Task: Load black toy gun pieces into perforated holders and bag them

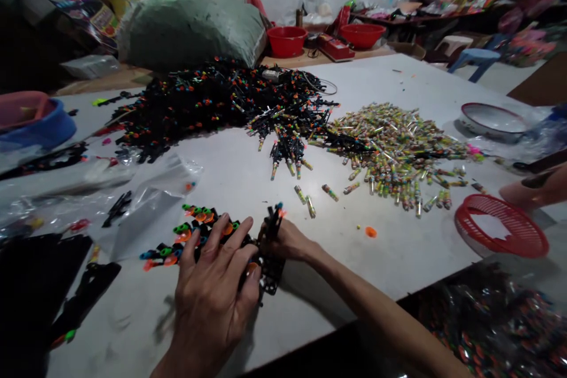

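at the lower centre of the frame, the left hand lies fingers wide over black toys on the counter, seemingly to keep them bunched, while the right hand grips a black piece
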Demonstrator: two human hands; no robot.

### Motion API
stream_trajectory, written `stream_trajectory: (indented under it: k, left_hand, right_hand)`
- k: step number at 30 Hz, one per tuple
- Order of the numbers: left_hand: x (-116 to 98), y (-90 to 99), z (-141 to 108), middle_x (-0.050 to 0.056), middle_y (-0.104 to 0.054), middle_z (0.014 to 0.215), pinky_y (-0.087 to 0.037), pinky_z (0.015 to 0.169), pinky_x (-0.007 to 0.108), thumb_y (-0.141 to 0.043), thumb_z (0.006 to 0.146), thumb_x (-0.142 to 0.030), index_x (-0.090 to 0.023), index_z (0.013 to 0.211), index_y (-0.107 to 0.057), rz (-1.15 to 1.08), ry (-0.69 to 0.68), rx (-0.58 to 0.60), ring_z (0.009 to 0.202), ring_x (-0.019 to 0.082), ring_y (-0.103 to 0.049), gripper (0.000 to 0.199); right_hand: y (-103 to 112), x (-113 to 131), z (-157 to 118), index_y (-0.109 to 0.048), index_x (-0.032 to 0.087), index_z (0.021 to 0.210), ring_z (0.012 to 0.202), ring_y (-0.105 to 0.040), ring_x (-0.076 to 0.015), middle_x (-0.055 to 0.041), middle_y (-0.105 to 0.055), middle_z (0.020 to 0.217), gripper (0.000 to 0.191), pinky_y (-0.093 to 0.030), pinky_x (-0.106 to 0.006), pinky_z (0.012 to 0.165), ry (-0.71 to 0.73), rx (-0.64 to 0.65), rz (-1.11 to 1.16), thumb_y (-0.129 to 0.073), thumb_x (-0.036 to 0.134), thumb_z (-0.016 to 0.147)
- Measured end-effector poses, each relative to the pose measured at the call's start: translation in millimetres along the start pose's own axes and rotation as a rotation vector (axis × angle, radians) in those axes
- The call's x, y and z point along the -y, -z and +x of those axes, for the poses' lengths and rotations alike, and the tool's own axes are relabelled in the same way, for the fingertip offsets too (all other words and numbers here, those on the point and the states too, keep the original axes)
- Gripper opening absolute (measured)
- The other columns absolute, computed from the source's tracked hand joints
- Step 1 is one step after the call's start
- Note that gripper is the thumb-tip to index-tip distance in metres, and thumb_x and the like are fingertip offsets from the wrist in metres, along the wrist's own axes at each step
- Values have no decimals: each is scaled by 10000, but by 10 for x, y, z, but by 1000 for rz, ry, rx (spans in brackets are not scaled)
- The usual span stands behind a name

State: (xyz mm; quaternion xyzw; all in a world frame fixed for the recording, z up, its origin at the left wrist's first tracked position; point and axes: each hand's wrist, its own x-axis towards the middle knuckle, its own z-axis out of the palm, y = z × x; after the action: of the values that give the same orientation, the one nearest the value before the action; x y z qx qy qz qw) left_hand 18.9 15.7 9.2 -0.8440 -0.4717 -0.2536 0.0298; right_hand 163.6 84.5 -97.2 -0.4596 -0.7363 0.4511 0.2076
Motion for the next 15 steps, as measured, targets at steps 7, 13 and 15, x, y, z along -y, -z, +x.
stream_trajectory:
  k: [7, 13, 15]
  left_hand:
    - [213, -132, 31, 65, -526, 1292, -189, 1049, 501, -487, 760, -290, -191, 1288, -448, 162, -194, -41, 1237, 295, -404, 539]
    - [313, -200, 30, 48, -548, 1270, -208, 1036, 466, -518, 733, -306, -196, 1251, -496, 231, -247, -100, 1203, 281, -428, 530]
    - [368, -226, 29, 32, -550, 1270, -205, 1035, 455, -528, 725, -307, -210, 1248, -500, 273, -292, -99, 1192, 272, -435, 532]
  right_hand:
    - [349, -7, 211, -624, 193, 967, 699, -580, -136, -6, -648, 848, 257, -394, -205, 579, 61, 154, -461, -632, 254, 718]
    - [2041, -406, 696, -468, 113, 1214, 961, -564, -221, -183, -506, 1198, 367, -414, -290, 728, -472, -366, -905, -441, 134, 848]
    - [2284, -532, 769, -503, 91, 1164, 945, -570, -233, -195, -539, 1133, 352, -410, -292, 722, -496, -346, -943, -483, 103, 813]
